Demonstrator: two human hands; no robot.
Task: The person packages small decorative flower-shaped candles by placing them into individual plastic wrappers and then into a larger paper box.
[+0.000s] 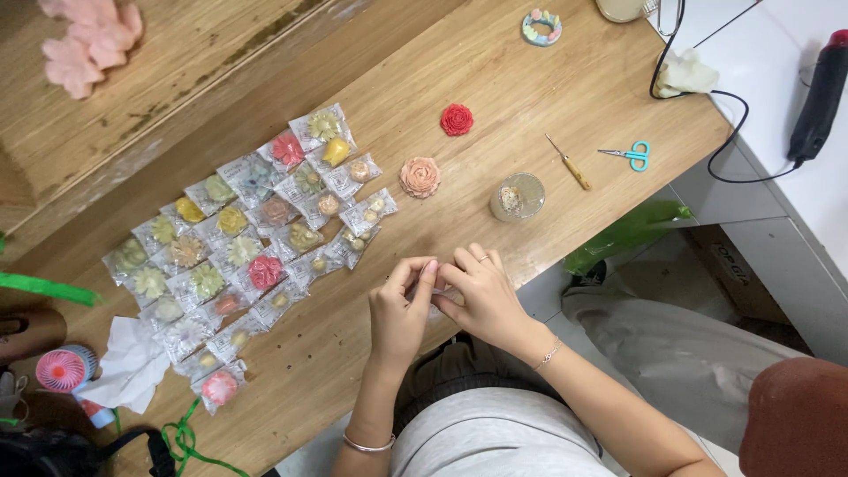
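1. Both hands meet at the table's near edge: the left hand [399, 311] and right hand [481, 296] pinch a small clear packet [435, 296] between their fingertips, its contents hidden.
2. Judged done: many bagged flower pieces [247, 247] lie in rows.
3. Judged left: a red flower [457, 119] and a peach flower [420, 177] lie unwrapped on the wooden table [548, 97].
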